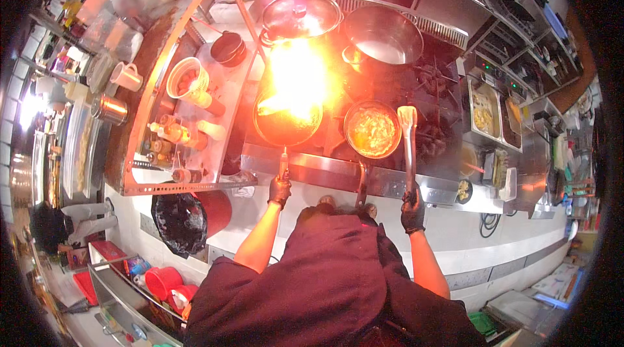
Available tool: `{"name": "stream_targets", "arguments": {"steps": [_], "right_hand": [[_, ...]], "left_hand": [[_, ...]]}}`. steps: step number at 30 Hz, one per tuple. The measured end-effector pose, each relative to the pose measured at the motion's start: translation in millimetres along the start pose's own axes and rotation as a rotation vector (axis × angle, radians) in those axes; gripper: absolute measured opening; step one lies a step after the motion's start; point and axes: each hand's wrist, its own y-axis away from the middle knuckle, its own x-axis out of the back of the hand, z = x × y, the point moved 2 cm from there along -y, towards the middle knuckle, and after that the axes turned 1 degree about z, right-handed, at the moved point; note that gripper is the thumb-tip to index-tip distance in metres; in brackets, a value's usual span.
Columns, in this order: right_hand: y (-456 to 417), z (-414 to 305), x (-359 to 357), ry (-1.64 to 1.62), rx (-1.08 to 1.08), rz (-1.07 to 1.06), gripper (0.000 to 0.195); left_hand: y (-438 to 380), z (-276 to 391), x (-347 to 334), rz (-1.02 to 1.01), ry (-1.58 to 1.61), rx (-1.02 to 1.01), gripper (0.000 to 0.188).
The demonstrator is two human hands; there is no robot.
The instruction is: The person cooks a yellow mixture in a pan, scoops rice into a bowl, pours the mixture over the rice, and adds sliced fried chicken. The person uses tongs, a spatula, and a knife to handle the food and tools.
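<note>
My left hand (280, 191), in a black glove, grips the handle of a frying pan (287, 131) on the stove. A tall bright flame (298, 76) rises from that pan and hides most of what is in it. In my right hand (413, 210), also gloved in black, is a pair of metal tongs (409, 152), its tips pointing away from me over the stove. Between my hands, a smaller pan (372, 129) holds food in a yellow-orange sauce; its handle points towards me, and neither hand touches it.
A lidded pot (302, 14) and a large open pot (385, 35) stand behind the pans. Left are a metal-framed shelf with squeeze bottles, a small dark saucepan (228, 49) and a lined bin (179, 222). Food trays (485, 110) stand right. Another person (51, 227) is at far left.
</note>
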Motion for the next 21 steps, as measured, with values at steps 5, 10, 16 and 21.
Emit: {"name": "stream_targets", "arguments": {"steps": [5,10,16,21], "right_hand": [[-3,-5,-13,-0.229,0.073,-0.159,0.049],[-1,-84,-37,-0.331,-0.343,-0.544,0.036],[-23,-143,-160,-0.296,-0.587,-0.893,0.030],[-43,-151,-234,-0.477,-0.613,-0.856,0.029]], "left_hand": [[-9,-7,-8,0.054,0.077,-0.113,0.052],[2,-39,5,0.045,0.392,-0.021,0.039],[30,-153,47,0.245,0.479,0.161,0.047],[79,-222,84,0.311,0.419,0.405,0.060]]}}
